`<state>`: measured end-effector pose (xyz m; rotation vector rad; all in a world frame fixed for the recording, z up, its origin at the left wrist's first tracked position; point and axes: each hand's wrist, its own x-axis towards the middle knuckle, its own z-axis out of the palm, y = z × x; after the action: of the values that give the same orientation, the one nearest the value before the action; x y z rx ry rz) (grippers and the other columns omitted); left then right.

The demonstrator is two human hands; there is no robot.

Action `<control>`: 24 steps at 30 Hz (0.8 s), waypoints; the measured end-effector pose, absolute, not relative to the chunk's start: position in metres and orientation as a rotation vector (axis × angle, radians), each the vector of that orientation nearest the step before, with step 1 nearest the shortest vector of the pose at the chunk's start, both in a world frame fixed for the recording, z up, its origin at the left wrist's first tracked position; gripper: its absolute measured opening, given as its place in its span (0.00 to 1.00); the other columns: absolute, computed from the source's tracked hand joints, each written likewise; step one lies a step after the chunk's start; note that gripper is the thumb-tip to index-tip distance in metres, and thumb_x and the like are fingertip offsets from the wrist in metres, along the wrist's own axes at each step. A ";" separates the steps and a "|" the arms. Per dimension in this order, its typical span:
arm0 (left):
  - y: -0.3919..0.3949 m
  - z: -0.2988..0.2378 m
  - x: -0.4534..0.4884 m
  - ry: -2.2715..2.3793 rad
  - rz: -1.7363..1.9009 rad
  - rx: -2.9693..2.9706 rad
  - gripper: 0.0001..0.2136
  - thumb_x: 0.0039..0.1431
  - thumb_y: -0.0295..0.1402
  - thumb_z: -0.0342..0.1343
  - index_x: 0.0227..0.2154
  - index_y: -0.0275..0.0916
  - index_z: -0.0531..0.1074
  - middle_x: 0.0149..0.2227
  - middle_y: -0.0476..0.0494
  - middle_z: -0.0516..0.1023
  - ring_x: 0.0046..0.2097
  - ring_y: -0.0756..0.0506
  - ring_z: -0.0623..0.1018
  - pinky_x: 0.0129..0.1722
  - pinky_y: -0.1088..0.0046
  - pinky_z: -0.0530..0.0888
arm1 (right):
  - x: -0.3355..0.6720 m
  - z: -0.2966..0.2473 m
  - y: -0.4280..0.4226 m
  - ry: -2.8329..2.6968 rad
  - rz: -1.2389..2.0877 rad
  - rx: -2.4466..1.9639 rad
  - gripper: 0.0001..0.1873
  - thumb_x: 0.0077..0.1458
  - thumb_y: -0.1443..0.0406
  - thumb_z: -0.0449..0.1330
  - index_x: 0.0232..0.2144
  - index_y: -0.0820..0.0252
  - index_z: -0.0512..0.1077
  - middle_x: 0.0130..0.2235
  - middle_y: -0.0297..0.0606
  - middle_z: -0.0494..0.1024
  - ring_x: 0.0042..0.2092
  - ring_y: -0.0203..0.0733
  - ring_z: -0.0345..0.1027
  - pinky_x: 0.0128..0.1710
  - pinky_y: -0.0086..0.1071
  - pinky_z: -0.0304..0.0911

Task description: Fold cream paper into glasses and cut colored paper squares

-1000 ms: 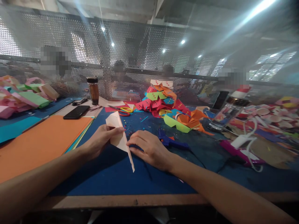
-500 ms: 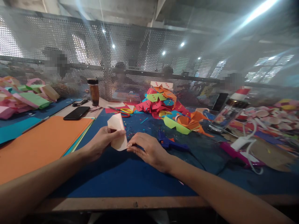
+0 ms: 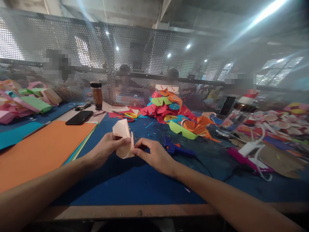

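Note:
A pale pink folded paper piece (image 3: 122,139) stands above the blue table mat (image 3: 125,183), between both hands. My left hand (image 3: 106,149) pinches its left side with thumb across the front. My right hand (image 3: 152,154) pinches the lower right edge, where the paper's lower part is curled up against the upper part. Both hands hover just over the mat near the table's middle.
A stack of orange sheets (image 3: 41,148) lies at left with a black phone (image 3: 78,117) behind it. Scissors (image 3: 127,115), a dark jar (image 3: 97,94), a pile of coloured folded pieces (image 3: 171,108), a blue glue gun (image 3: 176,146) and a glass bottle (image 3: 235,117) stand around. A perforated metal screen (image 3: 145,64) closes the back.
The paper's long pointed tail, hanging toward me a second ago, has been folded up by my right hand. The piece is now short and compact.

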<state>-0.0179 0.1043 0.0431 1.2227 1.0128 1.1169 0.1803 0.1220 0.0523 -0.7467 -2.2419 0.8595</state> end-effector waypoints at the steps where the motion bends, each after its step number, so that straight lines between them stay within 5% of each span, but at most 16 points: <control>1: 0.105 0.043 -0.018 1.017 1.117 1.220 0.11 0.50 0.39 0.65 0.28 0.34 0.79 0.26 0.44 0.81 0.28 0.48 0.76 0.30 0.75 0.70 | 0.180 0.052 0.122 -2.225 0.913 -0.761 0.13 0.59 0.56 0.59 0.32 0.59 0.71 0.31 0.34 0.76 0.34 0.37 0.69 0.36 0.31 0.62; 9: 0.105 0.042 -0.018 1.039 1.143 1.214 0.12 0.48 0.39 0.66 0.29 0.34 0.79 0.28 0.45 0.81 0.28 0.49 0.75 0.30 0.76 0.69 | 0.179 0.051 0.123 -2.141 1.094 -0.762 0.11 0.57 0.57 0.62 0.32 0.59 0.70 0.31 0.33 0.75 0.34 0.37 0.68 0.37 0.32 0.64; 24: 0.106 0.047 -0.022 1.033 1.190 1.113 0.10 0.49 0.37 0.65 0.25 0.32 0.76 0.23 0.44 0.78 0.25 0.48 0.75 0.26 0.75 0.71 | 0.181 0.050 0.123 -2.264 0.866 -0.618 0.04 0.58 0.67 0.60 0.37 0.58 0.71 0.37 0.35 0.73 0.38 0.36 0.69 0.42 0.34 0.67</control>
<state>-0.0216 0.1055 0.0472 1.1128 1.0326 1.1900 0.1810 0.1234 0.0504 -0.6179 -2.2640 0.8656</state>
